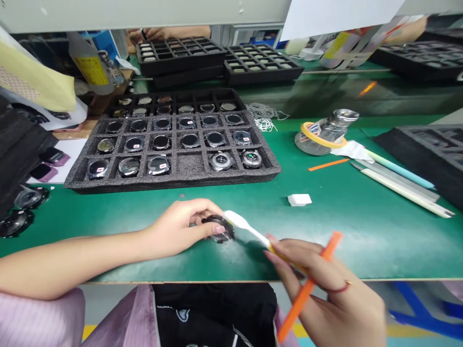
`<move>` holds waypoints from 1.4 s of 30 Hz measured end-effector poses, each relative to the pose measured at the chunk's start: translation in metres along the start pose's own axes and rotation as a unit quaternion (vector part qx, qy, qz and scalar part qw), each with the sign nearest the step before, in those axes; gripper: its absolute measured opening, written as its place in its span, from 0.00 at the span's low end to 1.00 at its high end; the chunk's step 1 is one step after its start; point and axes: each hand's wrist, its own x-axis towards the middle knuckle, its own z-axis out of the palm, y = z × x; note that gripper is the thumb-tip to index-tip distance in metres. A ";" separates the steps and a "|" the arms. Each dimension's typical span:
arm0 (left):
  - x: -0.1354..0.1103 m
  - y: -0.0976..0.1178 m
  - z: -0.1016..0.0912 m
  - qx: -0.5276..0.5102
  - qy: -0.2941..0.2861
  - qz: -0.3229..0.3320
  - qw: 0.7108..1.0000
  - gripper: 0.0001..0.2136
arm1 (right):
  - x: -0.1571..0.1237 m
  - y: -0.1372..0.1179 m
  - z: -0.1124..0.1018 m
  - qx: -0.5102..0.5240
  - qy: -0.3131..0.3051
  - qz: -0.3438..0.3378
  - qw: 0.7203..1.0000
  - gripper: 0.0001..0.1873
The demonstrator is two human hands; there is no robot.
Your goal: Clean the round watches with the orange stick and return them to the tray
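Note:
My left hand [183, 226] pinches a round black watch case [219, 227] that rests on the green mat near the front edge. My right hand [325, 289] is closed around two tools: a white-tipped swab stick [242, 225], whose tip touches the watch case, and an orange stick [307, 288] that points down towards me. Behind the hands stands a black foam tray [177, 182] with several round watch cases in its compartments; one front compartment is bare.
A small white block [299, 199] lies on the green mat [361, 221]. A glass bottle with yellow tape ring [325, 132], long white and grey sticks [401, 185] and an orange strip lie at right. More black trays stand at the back and right. Another person's hands show far back.

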 end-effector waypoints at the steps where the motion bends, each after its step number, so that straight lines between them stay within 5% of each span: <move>1: 0.000 0.000 0.000 0.000 0.002 -0.005 1.000 0.09 | 0.000 0.000 0.002 0.008 -0.010 -0.010 1.000 0.06; 5: 0.001 -0.001 -0.004 0.017 -0.020 0.002 1.000 0.08 | -0.012 0.017 -0.018 -0.041 -0.057 -0.012 0.997 0.05; 8: 0.001 -0.003 -0.006 0.013 -0.016 0.018 1.000 0.09 | -0.020 0.029 -0.035 -0.062 -0.012 0.048 0.997 0.03; 13: -0.003 -0.003 -0.006 0.053 -0.018 0.036 0.998 0.17 | -0.008 0.015 -0.012 -0.011 0.017 0.047 0.999 0.02; 18: -0.002 0.000 -0.002 0.058 0.012 0.024 0.998 0.11 | 0.007 -0.005 0.016 0.014 0.022 0.010 1.000 0.09; 24: 0.002 -0.003 -0.005 -0.037 0.027 -0.033 0.998 0.14 | -0.007 0.007 -0.005 -0.059 -0.036 0.006 0.998 0.06; 30: 0.002 -0.004 -0.007 -0.049 0.027 -0.053 0.997 0.15 | -0.002 0.000 -0.001 -0.034 -0.003 0.012 0.999 0.03; 35: 0.003 0.000 -0.009 -0.091 0.008 -0.052 0.994 0.13 | -0.003 0.011 -0.014 -0.033 -0.102 -0.014 0.994 0.05; 39: 0.002 -0.001 -0.011 -0.109 0.005 -0.045 0.993 0.16 | -0.011 0.023 -0.028 -0.090 -0.045 0.025 0.995 0.12; 42: -0.002 -0.001 -0.011 0.001 0.011 -0.029 1.000 0.26 | -0.011 0.019 -0.017 -0.058 -0.038 0.033 0.997 0.08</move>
